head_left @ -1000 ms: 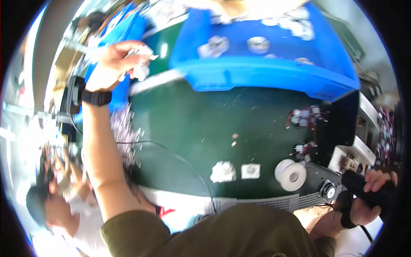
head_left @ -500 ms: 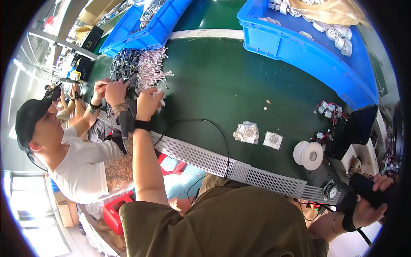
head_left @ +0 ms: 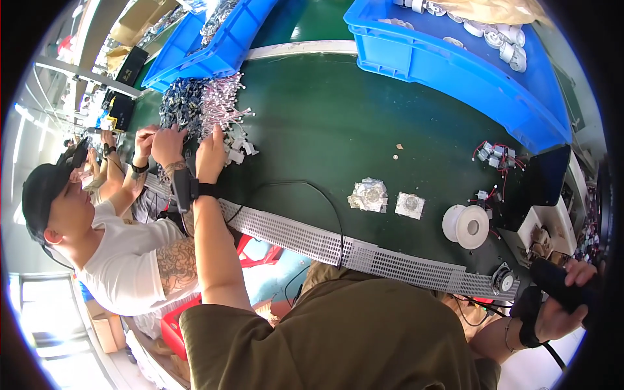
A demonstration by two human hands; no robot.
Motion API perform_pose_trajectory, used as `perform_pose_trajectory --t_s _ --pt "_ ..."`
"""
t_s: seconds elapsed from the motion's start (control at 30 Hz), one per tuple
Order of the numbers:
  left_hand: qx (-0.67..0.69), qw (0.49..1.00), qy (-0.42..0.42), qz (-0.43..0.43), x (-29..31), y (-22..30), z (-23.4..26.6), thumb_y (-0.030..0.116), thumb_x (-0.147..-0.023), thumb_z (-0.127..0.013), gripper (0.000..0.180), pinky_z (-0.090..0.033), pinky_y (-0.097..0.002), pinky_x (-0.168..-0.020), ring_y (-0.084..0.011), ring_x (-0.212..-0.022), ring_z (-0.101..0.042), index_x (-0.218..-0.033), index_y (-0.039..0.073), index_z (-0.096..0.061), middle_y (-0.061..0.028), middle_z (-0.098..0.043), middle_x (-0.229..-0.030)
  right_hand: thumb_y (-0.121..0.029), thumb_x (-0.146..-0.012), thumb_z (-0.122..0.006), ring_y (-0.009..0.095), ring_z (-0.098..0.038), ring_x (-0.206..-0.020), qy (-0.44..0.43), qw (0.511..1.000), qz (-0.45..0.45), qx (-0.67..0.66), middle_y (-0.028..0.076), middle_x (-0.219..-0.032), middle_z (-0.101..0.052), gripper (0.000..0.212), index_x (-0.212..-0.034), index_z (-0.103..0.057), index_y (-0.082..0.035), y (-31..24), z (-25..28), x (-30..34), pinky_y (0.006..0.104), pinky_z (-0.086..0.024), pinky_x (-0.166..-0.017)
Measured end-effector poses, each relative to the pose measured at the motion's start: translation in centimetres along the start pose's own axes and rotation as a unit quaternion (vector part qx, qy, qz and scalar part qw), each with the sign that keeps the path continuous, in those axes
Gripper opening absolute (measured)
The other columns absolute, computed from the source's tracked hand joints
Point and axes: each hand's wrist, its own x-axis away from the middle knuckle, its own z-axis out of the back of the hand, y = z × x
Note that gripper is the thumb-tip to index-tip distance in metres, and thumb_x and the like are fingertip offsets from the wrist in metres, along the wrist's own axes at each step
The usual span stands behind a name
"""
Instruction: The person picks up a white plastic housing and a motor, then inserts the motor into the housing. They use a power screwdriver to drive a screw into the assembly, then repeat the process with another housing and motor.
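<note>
My left hand is over the far left of the green bench, its index finger stretched toward a bundle of pink-and-white cables. Several small white connector-like pieces lie loose beside its fingers, and the hand appears to hold nothing. Dark cables are heaped just left of the pink ones. At the lower right edge, my right hand has its fingers and thumb round a black, rounded object whose kind I cannot make out. Both wrists wear black bands.
Blue bins stand along the far side. A co-worker works close on my left. On the bench lie crumpled foil, a foil square, a white spool, small wired motors and a round speaker.
My left hand has let go of the white pieces, which now lie spread on the bench, and has shifted slightly left toward the cables. The right hand keeps its grip.
</note>
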Motion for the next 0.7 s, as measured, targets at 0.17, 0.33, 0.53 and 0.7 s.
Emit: perform_pose_trajectory --t_s 0.17,0.33,0.53,0.7 --pt "-0.11 0.992 0.044 -0.031 -1.5 6.2 4.4 0.04 -0.094 -0.039 0.047 -0.046 -0.0466 -0.068 -0.0412 -0.083 -0.058 -0.084 0.0 -0.061 -0.03 -0.059 -0.084 -0.051 -0.079 -0.06 0.015 -0.039 -0.08 -0.012 1.0 0.006 0.0 0.005 -0.089 -0.04 0.08 -0.129 -0.03 0.004 -0.3 -0.3 0.1 0.0352 -0.029 -0.082" --pt "0.233 0.916 0.235 -0.226 -0.1 20.4 10.8 0.023 -0.091 -0.056 0.029 -0.047 -0.0257 -0.066 -0.0148 -0.071 -0.059 -0.103 -0.002 -0.062 -0.0118 -0.066 -0.084 -0.053 -0.071 -0.071 0.014 -0.051 -0.059 0.063 0.994 0.055 0.067 0.004 -0.08 -0.05 0.091 -0.128 -0.028 0.005 -0.6 -5.4 -0.5 0.0281 -0.04 -0.06" --pt "0.118 0.857 -0.002 -0.501 -5.2 37.5 8.4 0.024 -0.078 -0.067 0.032 -0.05 -0.0312 -0.064 -0.0244 -0.071 -0.064 -0.099 0.001 -0.064 -0.0163 -0.067 -0.088 -0.05 -0.073 -0.072 0.015 -0.052 -0.058 0.038 0.996 0.056 0.056 0.004 -0.077 -0.051 0.087 -0.128 -0.029 0.001 -1.0 -5.5 -0.4 0.0284 -0.042 -0.061" --pt "-0.388 0.739 -0.191 -0.516 -15.7 41.7 -4.6 0.038 -0.061 -0.077 0.055 -0.047 -0.0373 -0.085 -0.0309 -0.097 -0.06 -0.104 0.008 -0.063 -0.0175 -0.064 -0.099 -0.042 -0.067 -0.08 0.017 -0.055 -0.059 0.05 0.998 0.032 0.025 0.004 -0.075 -0.054 0.088 -0.128 -0.031 -0.002 -0.8 -5.3 -0.3 0.0309 -0.043 -0.062"
